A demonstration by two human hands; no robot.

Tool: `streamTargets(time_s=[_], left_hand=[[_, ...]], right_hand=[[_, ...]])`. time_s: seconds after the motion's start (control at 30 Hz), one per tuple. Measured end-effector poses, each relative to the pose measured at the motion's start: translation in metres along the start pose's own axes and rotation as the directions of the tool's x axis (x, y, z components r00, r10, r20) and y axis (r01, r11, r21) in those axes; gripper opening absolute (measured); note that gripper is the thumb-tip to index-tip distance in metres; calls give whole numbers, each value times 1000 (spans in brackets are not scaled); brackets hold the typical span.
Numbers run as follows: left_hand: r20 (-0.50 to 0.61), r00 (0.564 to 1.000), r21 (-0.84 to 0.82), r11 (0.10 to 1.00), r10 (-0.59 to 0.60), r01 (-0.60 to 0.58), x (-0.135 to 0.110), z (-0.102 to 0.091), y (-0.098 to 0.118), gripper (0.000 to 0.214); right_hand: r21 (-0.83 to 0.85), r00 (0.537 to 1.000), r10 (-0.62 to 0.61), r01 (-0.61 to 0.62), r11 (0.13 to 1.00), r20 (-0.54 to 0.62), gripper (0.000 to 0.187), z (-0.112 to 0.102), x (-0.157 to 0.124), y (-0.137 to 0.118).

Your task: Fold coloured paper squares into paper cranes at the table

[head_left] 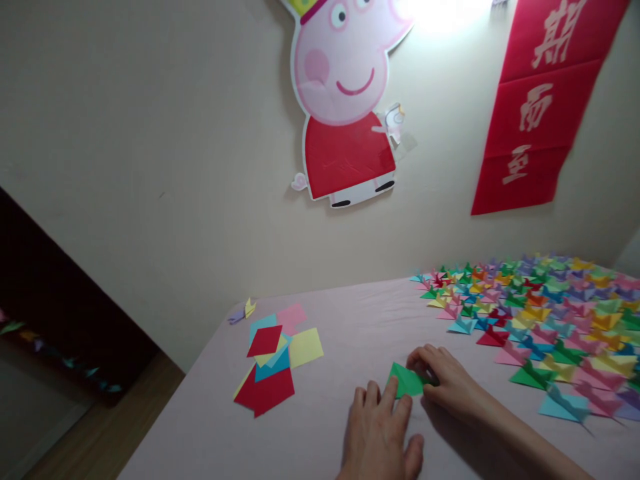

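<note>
A piece of green origami paper (pixel 406 381), folded to a small pointed shape with crease lines, lies on the pink-covered table between my hands. My left hand (pixel 377 427) rests at its near left side, fingers spread, with fingertips on the paper's lower edge. At the right end, the thumb and curled fingers of my right hand (pixel 445 380) close on the paper's corner, which they partly hide.
Loose square sheets of coloured paper (pixel 273 393) lie overlapping at the left. Two small folded pieces (pixel 243 312) sit near the far left edge. Rows of folded paper cranes (pixel 560 340) cover the right side. A wall (pixel 200 200) stands behind the table (pixel 210 433).
</note>
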State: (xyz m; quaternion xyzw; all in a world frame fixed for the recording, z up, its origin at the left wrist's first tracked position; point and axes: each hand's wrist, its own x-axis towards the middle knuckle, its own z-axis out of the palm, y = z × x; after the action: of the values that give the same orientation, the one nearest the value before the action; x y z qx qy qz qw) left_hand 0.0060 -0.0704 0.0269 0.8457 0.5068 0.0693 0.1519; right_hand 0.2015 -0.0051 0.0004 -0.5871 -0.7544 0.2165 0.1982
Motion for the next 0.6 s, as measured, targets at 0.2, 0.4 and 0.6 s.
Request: streamTargets(time_s=[0.2, 0.4, 0.6], left_hand=[[-18, 1000, -53, 999, -9, 8, -2, -1, -2, 45], [-186, 982, -192, 981, -43, 7, 11, 1, 1, 20], [-270, 935, -241, 956, -230, 165, 37, 9, 7, 9]], right_hand=[[207, 999, 34, -25, 978, -38, 37, -11, 5, 26], [324, 999, 42, -29, 946, -32, 29, -7, -2, 7], [47, 997, 1, 3, 999, -83, 26, 6, -9, -10]])
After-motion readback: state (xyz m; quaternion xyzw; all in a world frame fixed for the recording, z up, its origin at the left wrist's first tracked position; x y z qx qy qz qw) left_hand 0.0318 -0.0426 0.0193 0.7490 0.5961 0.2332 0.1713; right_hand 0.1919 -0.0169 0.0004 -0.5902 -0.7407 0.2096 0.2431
